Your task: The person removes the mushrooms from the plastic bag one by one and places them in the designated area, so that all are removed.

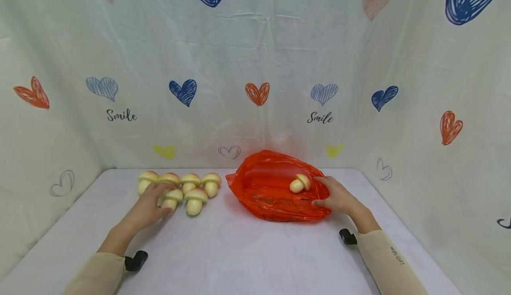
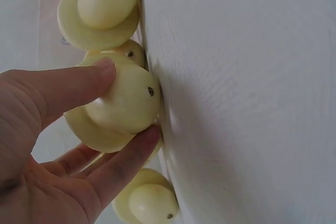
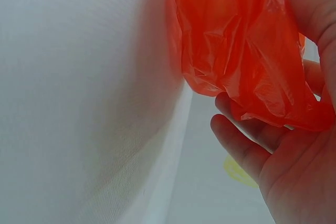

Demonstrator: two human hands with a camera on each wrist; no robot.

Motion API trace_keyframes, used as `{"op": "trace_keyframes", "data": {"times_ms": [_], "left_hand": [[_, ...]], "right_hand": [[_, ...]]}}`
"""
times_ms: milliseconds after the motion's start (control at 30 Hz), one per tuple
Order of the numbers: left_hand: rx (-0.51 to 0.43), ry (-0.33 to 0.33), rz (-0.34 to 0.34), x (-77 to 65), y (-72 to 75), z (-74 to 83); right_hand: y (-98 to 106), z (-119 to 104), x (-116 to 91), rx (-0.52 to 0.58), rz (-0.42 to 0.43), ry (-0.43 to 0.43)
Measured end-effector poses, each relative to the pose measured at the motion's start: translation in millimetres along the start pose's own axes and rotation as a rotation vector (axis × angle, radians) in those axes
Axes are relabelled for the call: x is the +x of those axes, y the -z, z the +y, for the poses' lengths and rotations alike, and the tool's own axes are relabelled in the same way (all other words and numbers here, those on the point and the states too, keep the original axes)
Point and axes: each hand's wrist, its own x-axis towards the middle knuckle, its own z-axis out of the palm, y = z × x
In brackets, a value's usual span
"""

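Note:
My left hand point(image 1: 149, 206) pinches a pale yellow toy mushroom point(image 1: 171, 200) between thumb and fingers at the front of a group of similar ones. In the left wrist view, the thumb lies on one side of this mushroom point(image 2: 126, 98) and the fingertips on the other. Another mushroom point(image 1: 194, 202) stands just right of it. My right hand point(image 1: 339, 196) holds the right edge of a red plastic bag point(image 1: 267, 210), thumb inside its mouth. The bag lies with its mouth facing me, and one mushroom point(image 1: 299, 183) rests inside. Some right fingers are hidden behind the plastic.
A back row of toy mushrooms point(image 1: 190, 180) stands left of the bag, near the table's far edge. The white table point(image 1: 247, 259) is enclosed by a pale curtain point(image 1: 223, 55) printed with hearts. Black wrist devices point(image 1: 136, 261) sit at both cuffs.

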Motion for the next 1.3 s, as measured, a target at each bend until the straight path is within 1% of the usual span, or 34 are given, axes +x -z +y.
{"op": "trace_keyframes", "data": {"times_ms": [333, 733, 1067, 1300], "left_hand": [[0.006, 0.013, -0.023, -0.3, -1.0, 0.1], [0.012, 0.015, -0.015, -0.4, -1.0, 0.8], [-0.002, 0.055, -0.023, -1.6, 2.5, 2.0], [0.025, 0.029, -0.001, -1.9, 7.6, 6.3]], "right_hand": [[-1.1, 0.3, -0.9, -0.009, -0.003, -0.008], [-0.8, -0.2, -0.6, -0.011, 0.003, 0.006], [-0.6, -0.5, -0.2, -0.013, 0.001, 0.003], [-0.6, -0.7, -0.2, -0.012, 0.002, 0.003]]}}
